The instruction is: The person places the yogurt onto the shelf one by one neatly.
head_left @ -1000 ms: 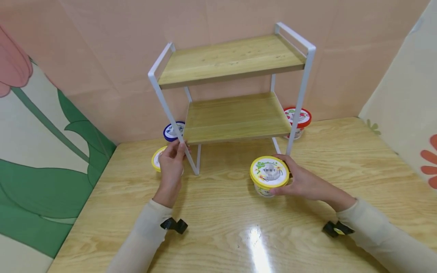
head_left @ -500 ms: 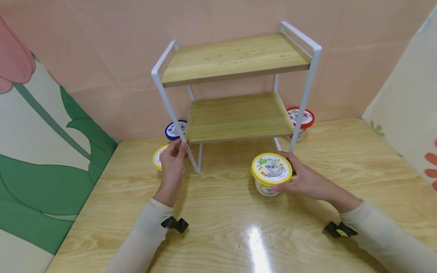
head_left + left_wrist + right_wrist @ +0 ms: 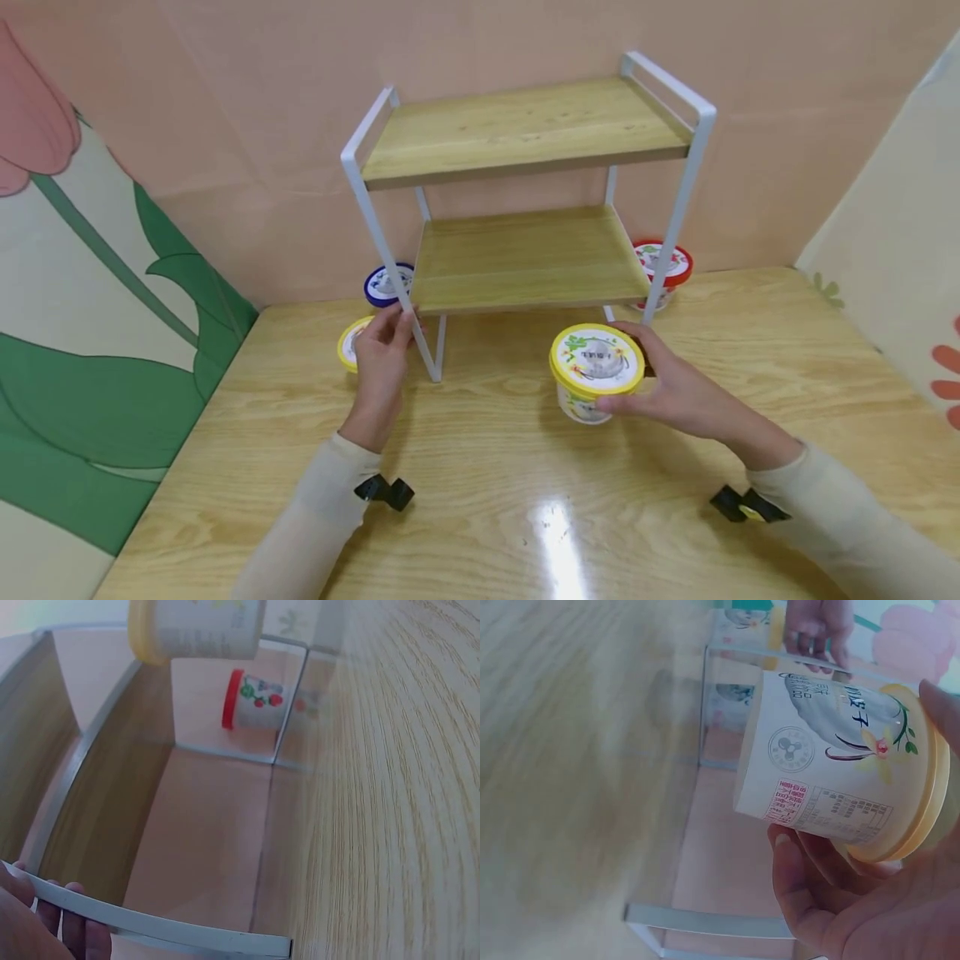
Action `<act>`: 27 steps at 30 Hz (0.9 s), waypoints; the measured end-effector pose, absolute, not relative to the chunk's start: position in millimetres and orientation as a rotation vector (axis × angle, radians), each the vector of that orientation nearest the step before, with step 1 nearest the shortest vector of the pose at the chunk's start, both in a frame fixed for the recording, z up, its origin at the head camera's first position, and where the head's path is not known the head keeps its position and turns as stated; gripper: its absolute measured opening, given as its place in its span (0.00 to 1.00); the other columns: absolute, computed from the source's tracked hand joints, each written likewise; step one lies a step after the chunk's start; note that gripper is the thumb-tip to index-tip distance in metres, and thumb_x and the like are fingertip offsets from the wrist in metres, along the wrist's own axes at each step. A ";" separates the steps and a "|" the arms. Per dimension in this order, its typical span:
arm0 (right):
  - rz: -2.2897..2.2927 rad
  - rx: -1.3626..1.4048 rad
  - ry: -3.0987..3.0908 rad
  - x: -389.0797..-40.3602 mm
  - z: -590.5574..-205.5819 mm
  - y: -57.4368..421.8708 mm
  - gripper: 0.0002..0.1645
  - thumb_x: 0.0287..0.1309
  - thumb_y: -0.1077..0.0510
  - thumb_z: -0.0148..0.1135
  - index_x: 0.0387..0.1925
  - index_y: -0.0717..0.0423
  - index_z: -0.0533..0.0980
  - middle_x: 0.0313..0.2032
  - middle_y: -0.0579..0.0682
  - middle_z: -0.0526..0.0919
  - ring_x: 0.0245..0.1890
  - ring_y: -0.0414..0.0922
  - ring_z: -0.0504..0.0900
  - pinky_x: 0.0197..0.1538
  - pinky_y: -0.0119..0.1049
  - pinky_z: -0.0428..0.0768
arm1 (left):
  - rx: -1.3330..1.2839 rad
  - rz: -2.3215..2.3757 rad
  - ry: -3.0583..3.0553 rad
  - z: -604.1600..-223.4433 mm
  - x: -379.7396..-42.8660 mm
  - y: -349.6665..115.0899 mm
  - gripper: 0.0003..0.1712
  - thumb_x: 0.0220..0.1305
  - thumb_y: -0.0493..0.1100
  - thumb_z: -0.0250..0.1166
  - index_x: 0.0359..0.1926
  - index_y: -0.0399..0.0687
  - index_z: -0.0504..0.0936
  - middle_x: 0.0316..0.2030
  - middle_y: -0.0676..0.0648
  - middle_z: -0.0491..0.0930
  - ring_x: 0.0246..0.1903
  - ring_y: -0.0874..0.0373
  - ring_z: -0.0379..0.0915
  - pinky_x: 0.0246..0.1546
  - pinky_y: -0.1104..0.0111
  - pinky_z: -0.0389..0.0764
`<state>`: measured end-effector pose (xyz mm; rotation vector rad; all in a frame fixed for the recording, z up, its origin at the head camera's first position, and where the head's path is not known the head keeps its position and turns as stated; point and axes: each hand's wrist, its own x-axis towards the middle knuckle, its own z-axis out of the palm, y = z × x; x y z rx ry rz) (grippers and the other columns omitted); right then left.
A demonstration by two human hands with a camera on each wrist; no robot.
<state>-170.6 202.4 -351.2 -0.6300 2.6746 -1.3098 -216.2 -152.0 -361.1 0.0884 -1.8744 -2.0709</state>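
My left hand [image 3: 378, 367] grips the front left leg of a two-tier shelf [image 3: 528, 258] with wooden boards and a white metal frame. In the left wrist view the fingers curl round the white frame bar [image 3: 187, 934]. My right hand [image 3: 686, 396] holds a tub with a yellow lid [image 3: 597, 362] by its side, thumb in front and fingers behind. This tub stays upright, a little above the table, in front of the shelf's lower right part. Its printed white wall [image 3: 817, 757] shows in the right wrist view.
Behind the left hand stands a second yellow-lidded tub [image 3: 349, 343], partly hidden. A blue-lidded tub [image 3: 382, 285] is behind the shelf's left leg. At the back right, a red-lidded tub [image 3: 667, 262] stands behind the right leg. The wooden table [image 3: 465, 500] meets a pink backdrop.
My right hand has raised the yellow-lidded tub slightly off the table. The left hand keeps its grip on the shelf leg. The whole view has shifted a little.
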 end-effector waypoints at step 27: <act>-1.337 -0.772 2.729 -181.6 -211.7 211.7 0.53 0.54 0.61 0.73 0.74 0.36 0.54 0.63 0.45 0.71 0.63 0.35 0.68 0.71 0.46 0.60 | 0.132 -2.121 -1.765 -364.9 -217.4 -156.1 0.17 0.68 0.31 0.61 0.56 0.29 0.80 0.31 0.59 0.85 0.28 0.65 0.82 0.42 0.73 0.85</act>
